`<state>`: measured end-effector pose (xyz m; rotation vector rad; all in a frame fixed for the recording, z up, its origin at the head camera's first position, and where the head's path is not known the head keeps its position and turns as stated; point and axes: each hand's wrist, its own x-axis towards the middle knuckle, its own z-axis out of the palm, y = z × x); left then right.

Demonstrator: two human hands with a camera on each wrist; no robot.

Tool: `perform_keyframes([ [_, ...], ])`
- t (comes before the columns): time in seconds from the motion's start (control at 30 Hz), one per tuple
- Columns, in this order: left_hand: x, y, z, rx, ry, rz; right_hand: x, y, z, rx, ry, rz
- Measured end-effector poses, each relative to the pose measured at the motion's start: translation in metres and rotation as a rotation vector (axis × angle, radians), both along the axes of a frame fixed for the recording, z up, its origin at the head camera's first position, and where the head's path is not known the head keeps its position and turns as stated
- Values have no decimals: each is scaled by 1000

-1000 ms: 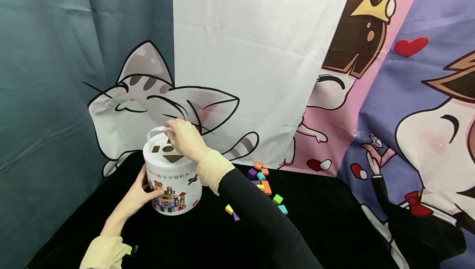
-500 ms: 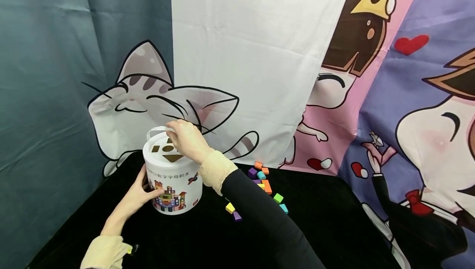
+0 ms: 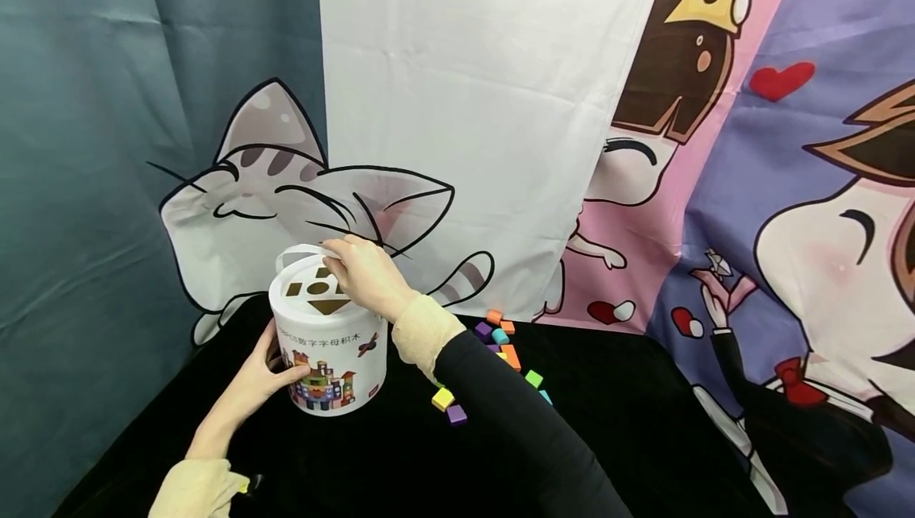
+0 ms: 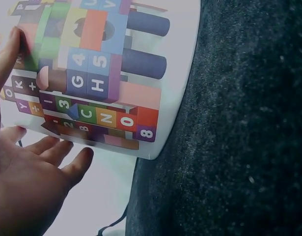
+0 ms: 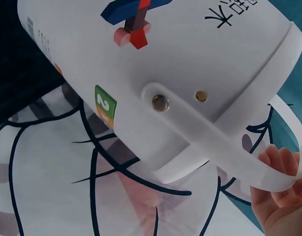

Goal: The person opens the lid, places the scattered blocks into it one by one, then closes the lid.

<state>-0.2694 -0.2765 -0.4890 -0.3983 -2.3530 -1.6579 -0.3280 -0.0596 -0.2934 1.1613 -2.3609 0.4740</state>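
A white bucket (image 3: 336, 379) printed with colourful blocks and Chinese characters stands upright on the black cloth, left of centre in the head view. Its white lid (image 3: 299, 307) has several shaped holes. My left hand (image 3: 250, 387) holds the bucket's left side, thumb on the printed front and fingers round the side. In the left wrist view the thumb (image 4: 8, 54) lies on the printed picture. Above the lid, my right hand (image 3: 372, 276) grips the white strap handle (image 5: 214, 140), which is raised. The right wrist view shows fingers (image 5: 283, 162) hooked round the strap.
Several small coloured blocks lie right of the bucket, among them a yellow block (image 3: 442, 400), a purple block (image 3: 456, 415) and a green block (image 3: 534, 379). My right sleeve (image 3: 515, 423) passes over part of them. Behind hangs a cloth backdrop (image 3: 465, 89) with cartoon figures.
The head view has shifted slightly, so most of the scene sits a little further left. Both hands keep their hold on the bucket and handle; the right wrist is slightly lower.
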Motion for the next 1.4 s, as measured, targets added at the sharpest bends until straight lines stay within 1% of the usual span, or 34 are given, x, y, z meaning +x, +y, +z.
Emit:
perform_keyframes([
  [0.1, 1, -1, 2, 14, 5, 0, -4, 3, 0, -16, 7, 6],
  [0.2, 0, 1, 4, 37, 21, -10, -13, 9, -2, -22, 19, 19],
  [0.27, -1, 1, 6, 45, 44, -14, -19, 14, -5, -23, 22, 26],
  [0.4, -3, -1, 9, 53, 78, 2, -34, 23, -15, -41, 13, 31],
  [0.6, -8, -4, 9, 98, 118, 6, -52, 30, -29, -96, -72, 12],
  [0.73, -9, -2, 8, 110, 112, 14, -61, 35, -38, -118, -139, -29],
  [0.83, -9, 0, 6, 111, 95, 17, -66, 38, -44, -136, -177, -60],
  [0.97, -6, 1, 4, 103, 86, 26, -70, 39, -49, -144, -196, -84],
  [1.07, -5, 0, 5, 108, 95, 31, -74, 37, -54, -177, -204, -85],
  [1.13, -6, 0, 7, 112, 100, 32, -76, 36, -58, -235, -242, -97],
  [1.23, -6, 1, 9, 122, 100, 34, -79, 35, -65, -331, -328, -131],
  [1.3, -6, 2, 8, 123, 92, 38, -80, 36, -70, -375, -387, -161],
  [1.4, -6, 5, 5, 125, 86, 47, -81, 38, -79, -368, -437, -199],
])
